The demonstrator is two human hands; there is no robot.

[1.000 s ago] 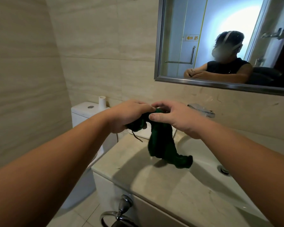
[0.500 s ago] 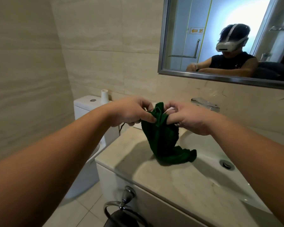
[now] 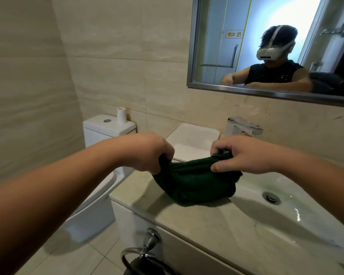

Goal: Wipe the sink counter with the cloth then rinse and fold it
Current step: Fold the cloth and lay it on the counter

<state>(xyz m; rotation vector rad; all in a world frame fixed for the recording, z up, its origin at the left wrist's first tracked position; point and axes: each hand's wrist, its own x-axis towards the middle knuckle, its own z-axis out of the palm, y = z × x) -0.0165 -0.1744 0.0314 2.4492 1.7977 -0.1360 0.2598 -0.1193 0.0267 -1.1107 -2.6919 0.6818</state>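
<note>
Gripping green cloth [image 3: 195,185] stretched between left hand [image 3: 147,153] and right hand [image 3: 244,155], sagging onto sink counter [image 3: 207,221]

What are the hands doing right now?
Left hand: closed, gripping one end of the green cloth.
Right hand: closed, pinching the cloth's other end.

Beige tile walls [image 3: 107,56]. Framed mirror [image 3: 236,46] on the rear wall. White toilet [image 3: 105,132] left of the vanity. Light tile floor [image 3: 83,259]. Chrome towel ring [image 3: 145,247] on the vanity front.

I see a white toilet [image 3: 107,132] left, paper roll [image 3: 121,115] on its tank, white tray [image 3: 193,138] behind, mirror [image 3: 266,46], chrome ring [image 3: 141,251] below
</note>
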